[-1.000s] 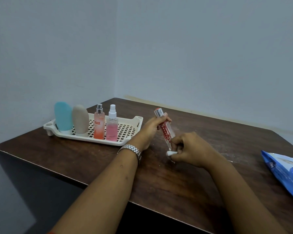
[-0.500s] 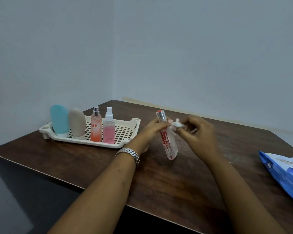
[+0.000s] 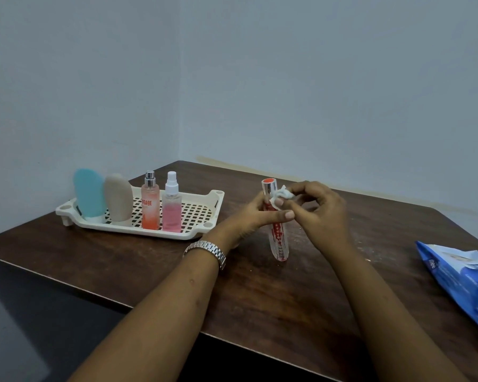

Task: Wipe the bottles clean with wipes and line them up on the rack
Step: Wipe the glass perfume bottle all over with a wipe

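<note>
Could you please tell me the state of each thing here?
Blue bottle: standing on the rack.
Beige bottle: standing on the rack.
Orange spray bottle: upright on the rack.
Pink spray bottle: upright on the rack.
Red bottle: capped, slightly tilted.
Wipe: crumpled against the red bottle's top.
Left hand: grips the red bottle.
Right hand: pinches the wipe.
Pack of wipes: lying on the table.

bottles (image 3: 127,201) on rack (image 3: 199,230), left of hands (image 3: 287,213)

A plain home room corner: bare pale walls (image 3: 315,78), a dark wooden surface (image 3: 273,293), toiletry bottles (image 3: 150,201) racked.
</note>
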